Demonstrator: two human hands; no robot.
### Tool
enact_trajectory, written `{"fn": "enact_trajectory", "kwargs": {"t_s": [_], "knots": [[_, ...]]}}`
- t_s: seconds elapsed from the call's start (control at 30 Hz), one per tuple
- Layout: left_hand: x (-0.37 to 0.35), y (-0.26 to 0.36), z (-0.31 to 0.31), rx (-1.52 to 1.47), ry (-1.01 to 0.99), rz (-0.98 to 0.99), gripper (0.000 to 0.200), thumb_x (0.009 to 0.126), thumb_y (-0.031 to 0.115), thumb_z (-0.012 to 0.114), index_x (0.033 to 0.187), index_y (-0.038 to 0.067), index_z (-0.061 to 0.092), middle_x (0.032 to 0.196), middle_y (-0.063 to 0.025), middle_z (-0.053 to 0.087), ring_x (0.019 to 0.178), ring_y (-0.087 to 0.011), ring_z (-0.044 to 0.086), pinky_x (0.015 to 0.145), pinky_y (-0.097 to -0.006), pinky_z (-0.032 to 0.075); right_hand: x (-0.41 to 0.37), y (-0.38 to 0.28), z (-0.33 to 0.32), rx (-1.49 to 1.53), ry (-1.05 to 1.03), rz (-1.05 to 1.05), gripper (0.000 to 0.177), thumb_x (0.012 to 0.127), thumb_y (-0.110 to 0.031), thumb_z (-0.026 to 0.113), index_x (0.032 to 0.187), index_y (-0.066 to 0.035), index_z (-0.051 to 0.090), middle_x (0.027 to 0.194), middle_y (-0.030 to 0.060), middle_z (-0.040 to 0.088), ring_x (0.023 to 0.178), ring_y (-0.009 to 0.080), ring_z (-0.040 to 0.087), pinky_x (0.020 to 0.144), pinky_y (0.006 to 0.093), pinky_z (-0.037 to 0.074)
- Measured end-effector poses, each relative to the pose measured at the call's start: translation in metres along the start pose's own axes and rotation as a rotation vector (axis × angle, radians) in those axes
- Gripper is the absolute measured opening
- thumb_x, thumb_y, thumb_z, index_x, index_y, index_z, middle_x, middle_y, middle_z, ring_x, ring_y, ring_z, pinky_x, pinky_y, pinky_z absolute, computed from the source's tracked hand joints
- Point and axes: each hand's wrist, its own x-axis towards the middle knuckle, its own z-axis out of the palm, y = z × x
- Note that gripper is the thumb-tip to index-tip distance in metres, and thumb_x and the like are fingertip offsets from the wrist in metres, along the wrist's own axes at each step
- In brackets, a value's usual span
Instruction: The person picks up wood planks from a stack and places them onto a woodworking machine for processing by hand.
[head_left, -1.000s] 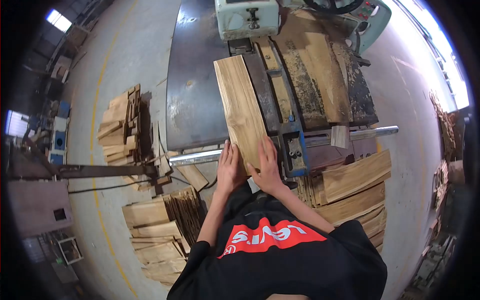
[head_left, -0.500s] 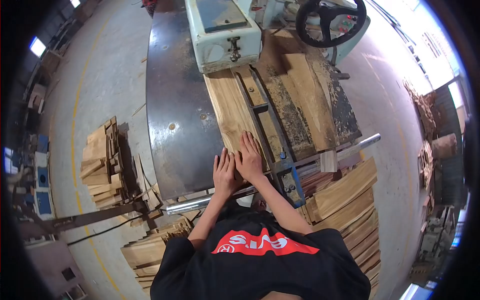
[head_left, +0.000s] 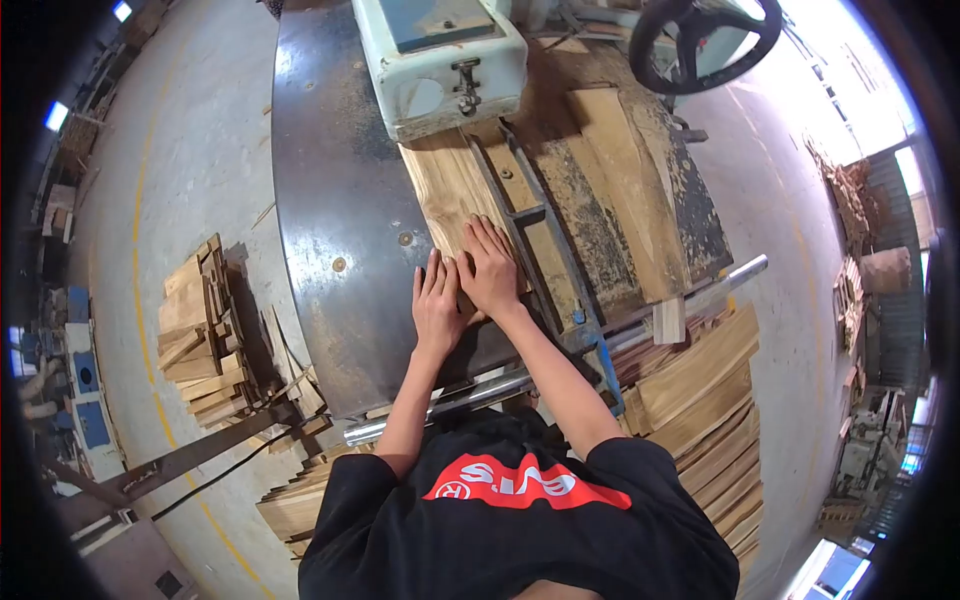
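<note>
A wooden board [head_left: 438, 183] lies flat on the dark metal machine table [head_left: 335, 190], its far end under the pale green machine head [head_left: 450, 85]. Along its right side runs a metal guide fence [head_left: 548, 235]. My right hand [head_left: 490, 268] rests flat on the board's near part, fingers stretched forward. Beside it, my left hand [head_left: 438, 305] lies at the board's left edge near the close end, fingers extended and slightly apart. Neither hand is wrapped around anything. The blade, if there is one, is hidden under the machine head.
Another plank [head_left: 630, 190] lies on the table right of the fence. A black handwheel [head_left: 700, 45] stands at the back right. Stacked boards [head_left: 700, 400] sit at my right, with a wood pile [head_left: 200, 330] on the floor at left. A metal bar [head_left: 480, 390] crosses the table's near edge.
Both hands have moved forward, away from my body, and the board has slid farther under the machine head. The camera view has shifted slightly.
</note>
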Motion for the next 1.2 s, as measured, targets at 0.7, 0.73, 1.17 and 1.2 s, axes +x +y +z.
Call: {"fn": "enact_trajectory", "kwargs": {"t_s": [0.7,0.73,1.17,1.2], "knots": [[-0.412,0.112,-0.104,0.053,0.582,-0.807,0.062,0.09,0.047,0.081,0.132,0.004,0.068,0.136,-0.0136,0.068,0.14,-0.0366,0.055,0.113,-0.0476,0.045,0.158,0.086,0.087,-0.149,0.013,-0.01,0.035,0.1,-0.037,0.067,0.111,-0.008,0.082,0.1,0.0146,0.081,0.093,0.0332,0.078,0.08,0.0467,0.059],[-0.463,0.13,-0.097,0.041,0.708,-0.993,0.058,0.09,0.046,0.081,0.128,0.003,0.071,0.131,-0.0147,0.071,0.134,-0.0356,0.061,0.11,-0.0455,0.048,0.161,0.103,0.098,-0.082,0.151,-0.158,0.04,0.101,-0.044,0.062,0.11,-0.011,0.082,0.094,0.0141,0.081,0.087,0.0373,0.077,0.074,0.0508,0.058],[-0.804,0.058,-0.086,-0.075,1.243,-2.385,0.085,0.082,0.064,0.082,0.136,0.0,0.066,0.128,-0.0224,0.071,0.119,-0.0391,0.068,0.103,-0.0517,0.054,-0.227,-0.164,-0.091,0.353,-0.659,-0.429,0.021,0.107,-0.013,0.064,0.102,0.004,0.076,0.09,0.0093,0.075,0.081,0.0173,0.069,0.076,0.0319,0.056],[-0.812,0.04,-0.101,-0.025,1.251,-2.411,0.098,0.076,0.065,0.087,0.142,-0.003,0.06,0.137,-0.0243,0.064,0.126,-0.0404,0.062,0.107,-0.0533,0.052,-0.259,-0.164,-0.092,0.354,-0.74,-0.37,0.019,0.106,-0.011,0.065,0.102,0.003,0.077,0.089,0.0102,0.075,0.078,0.0174,0.068,0.074,0.0318,0.055]]}}
